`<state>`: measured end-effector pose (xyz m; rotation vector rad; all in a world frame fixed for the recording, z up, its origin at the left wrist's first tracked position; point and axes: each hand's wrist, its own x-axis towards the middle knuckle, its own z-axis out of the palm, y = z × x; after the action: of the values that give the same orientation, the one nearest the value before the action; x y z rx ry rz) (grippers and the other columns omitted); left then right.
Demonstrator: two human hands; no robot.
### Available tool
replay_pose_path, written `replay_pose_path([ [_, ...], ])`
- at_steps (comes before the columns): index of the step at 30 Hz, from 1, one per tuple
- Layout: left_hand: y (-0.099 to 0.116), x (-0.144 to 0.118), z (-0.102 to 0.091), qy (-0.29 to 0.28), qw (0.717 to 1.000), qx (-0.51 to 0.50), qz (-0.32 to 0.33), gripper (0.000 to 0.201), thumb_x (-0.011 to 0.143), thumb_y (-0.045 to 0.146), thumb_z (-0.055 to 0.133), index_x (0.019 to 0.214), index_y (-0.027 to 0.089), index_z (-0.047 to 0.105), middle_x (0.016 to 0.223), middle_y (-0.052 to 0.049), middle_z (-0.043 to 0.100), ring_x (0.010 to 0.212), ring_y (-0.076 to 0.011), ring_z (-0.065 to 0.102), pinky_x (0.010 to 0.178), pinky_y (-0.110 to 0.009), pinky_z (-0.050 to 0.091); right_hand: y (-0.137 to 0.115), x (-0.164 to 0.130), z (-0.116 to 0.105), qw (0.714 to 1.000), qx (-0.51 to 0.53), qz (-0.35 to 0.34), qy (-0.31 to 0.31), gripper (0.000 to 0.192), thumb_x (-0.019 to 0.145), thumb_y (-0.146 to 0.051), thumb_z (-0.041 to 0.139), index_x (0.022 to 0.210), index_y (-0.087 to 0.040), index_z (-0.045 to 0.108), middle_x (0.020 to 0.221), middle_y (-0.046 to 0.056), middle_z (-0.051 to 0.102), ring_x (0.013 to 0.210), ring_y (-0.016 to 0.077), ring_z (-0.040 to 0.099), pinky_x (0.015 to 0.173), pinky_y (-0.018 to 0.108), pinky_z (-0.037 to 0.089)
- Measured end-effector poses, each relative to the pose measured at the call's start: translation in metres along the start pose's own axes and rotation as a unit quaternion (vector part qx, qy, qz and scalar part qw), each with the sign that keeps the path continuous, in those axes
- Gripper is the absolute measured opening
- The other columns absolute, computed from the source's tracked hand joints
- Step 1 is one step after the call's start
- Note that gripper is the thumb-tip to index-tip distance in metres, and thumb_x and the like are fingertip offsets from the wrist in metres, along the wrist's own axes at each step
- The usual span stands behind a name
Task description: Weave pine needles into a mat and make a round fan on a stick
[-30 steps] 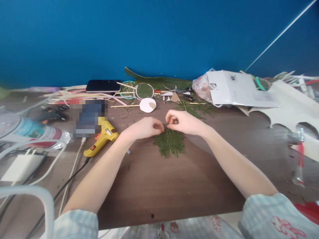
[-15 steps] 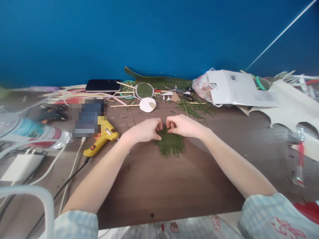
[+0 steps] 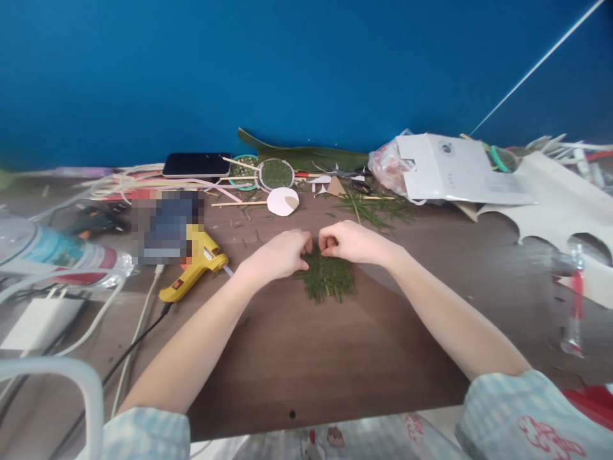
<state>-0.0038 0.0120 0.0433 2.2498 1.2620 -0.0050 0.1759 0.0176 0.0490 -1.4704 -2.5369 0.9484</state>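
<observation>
A small woven mat of green leaf strips (image 3: 330, 278) lies on the brown table, its loose ends pointing toward me. My left hand (image 3: 286, 252) is at its far left corner, fingers curled and thumb against the edge. Across a narrow gap, my right hand (image 3: 352, 241) is closed on the far edge, with the fingertips bent down into the strips. The exact strips under the fingertips are hidden. Beyond the hands are a round white card on a stick (image 3: 283, 201) and a loose pile of cut green strips (image 3: 376, 211).
At left a yellow glue gun (image 3: 194, 271), a plastic bottle (image 3: 57, 252) and a white charger (image 3: 41, 319) with cables crowd the table. A dark phone (image 3: 196, 165), a green-filled hoop (image 3: 276, 174) and scissors (image 3: 361, 185) lie behind. Cut white card (image 3: 555, 204) covers the right.
Both hands stay at the mat's far edge with only slight finger movement. The left wrist has dropped a little. The mat has hardly moved.
</observation>
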Motion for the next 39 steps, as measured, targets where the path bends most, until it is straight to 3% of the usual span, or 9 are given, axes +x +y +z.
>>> replay_pose_path([
  [11,0.0,-0.001,-0.004,-0.007,1.0,-0.004,0.001,0.022,0.064,0.019,0.064,0.085,0.018,0.056,0.081,-0.001,0.058,0.072,-0.0164,0.055,0.062,-0.025,0.038,0.001,0.0,0.0,1.0,-0.003,0.001,0.001,0.003,0.072,-0.018,0.06,0.071,-0.019,0.058,0.064,-0.002,0.059,0.057,0.0092,0.048,0.052,0.022,0.029],
  [17,0.004,-0.002,-0.007,0.028,0.999,-0.027,0.026,0.008,0.075,0.025,0.057,0.079,0.018,0.056,0.078,-0.001,0.059,0.07,-0.0156,0.055,0.063,-0.025,0.039,-0.001,-0.001,0.001,1.0,-0.002,-0.001,-0.003,0.002,0.071,-0.018,0.059,0.072,-0.019,0.058,0.067,-0.001,0.061,0.059,0.0102,0.049,0.053,0.022,0.029],
  [21,0.006,0.001,-0.001,0.036,0.998,-0.024,0.043,0.01,0.08,0.023,0.049,0.076,0.017,0.057,0.074,-0.002,0.058,0.068,-0.015,0.054,0.062,-0.026,0.038,-0.001,0.0,0.0,1.0,0.002,0.001,-0.007,0.002,0.071,-0.017,0.059,0.071,-0.019,0.058,0.066,-0.002,0.061,0.06,0.0102,0.05,0.053,0.022,0.029],
  [28,-0.001,0.009,0.013,0.091,0.995,0.025,0.024,0.002,0.078,0.019,0.052,0.077,0.017,0.051,0.081,-0.003,0.051,0.071,-0.0153,0.052,0.066,-0.026,0.04,-0.001,0.0,-0.001,1.0,0.01,-0.001,-0.009,0.005,0.071,-0.016,0.06,0.069,-0.018,0.057,0.062,-0.003,0.058,0.057,0.009,0.048,0.052,0.021,0.029],
  [32,0.002,0.008,0.012,0.12,0.992,0.03,0.007,0.016,0.074,0.016,0.057,0.087,0.016,0.048,0.09,-0.005,0.052,0.074,-0.016,0.052,0.065,-0.026,0.04,0.0,-0.001,-0.001,1.0,0.01,0.001,-0.009,0.003,0.072,-0.017,0.06,0.07,-0.018,0.058,0.062,-0.002,0.059,0.057,0.0095,0.049,0.052,0.022,0.029],
  [35,0.006,0.006,0.008,0.13,0.991,-0.003,0.004,0.015,0.072,0.014,0.056,0.085,0.016,0.048,0.087,-0.004,0.055,0.073,-0.0153,0.052,0.065,-0.026,0.04,0.001,0.0,0.0,1.0,0.006,0.003,-0.009,0.002,0.072,-0.018,0.06,0.07,-0.018,0.058,0.063,-0.002,0.059,0.058,0.0101,0.05,0.053,0.022,0.03],
  [39,0.008,0.003,0.002,0.102,0.99,-0.098,0.012,0.007,0.072,0.014,0.05,0.077,0.018,0.05,0.074,0.001,0.058,0.068,-0.0128,0.055,0.064,-0.024,0.042,0.002,0.0,0.0,1.0,0.005,-0.008,-0.004,0.001,0.072,-0.017,0.059,0.071,-0.018,0.058,0.063,-0.002,0.06,0.059,0.0104,0.05,0.053,0.022,0.03],
])
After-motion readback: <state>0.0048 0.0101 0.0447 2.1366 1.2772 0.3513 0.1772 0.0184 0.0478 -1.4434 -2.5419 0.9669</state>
